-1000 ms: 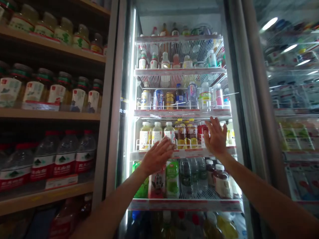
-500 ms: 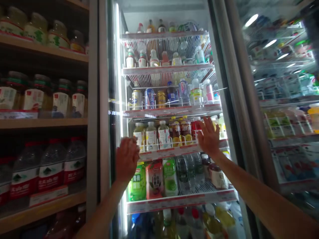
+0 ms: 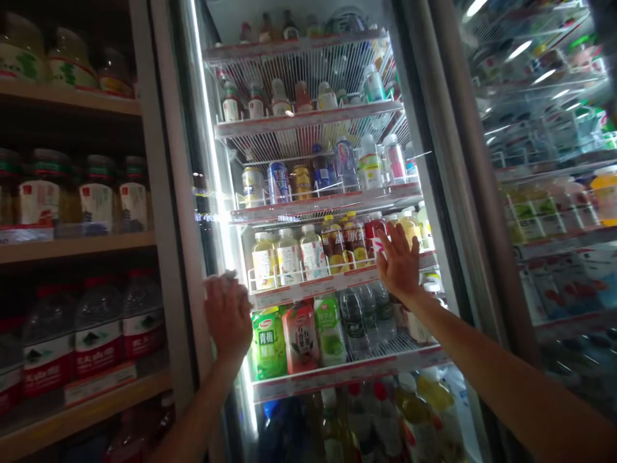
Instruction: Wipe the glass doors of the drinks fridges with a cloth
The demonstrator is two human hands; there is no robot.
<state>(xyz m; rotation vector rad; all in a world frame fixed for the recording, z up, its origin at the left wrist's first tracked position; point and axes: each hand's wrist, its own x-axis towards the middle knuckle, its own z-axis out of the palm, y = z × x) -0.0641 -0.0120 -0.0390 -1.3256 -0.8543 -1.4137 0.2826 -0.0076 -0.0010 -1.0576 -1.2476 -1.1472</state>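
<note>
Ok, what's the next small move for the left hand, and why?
Perhaps move the left hand rightward across the fridge front: it sits at the left edge, something pale and blurred by its fingertips, while the right hand is spread before the red bottle.

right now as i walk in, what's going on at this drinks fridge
A person has both bare hands raised at a lit drinks fridge. The right hand is spread open beside a red bottle, with nothing seen in it. The left hand is up by the fridge's bright left edge, and something pale shows at its top, too blurred to name. I can't tell whether either hand touches the fridge.
</note>
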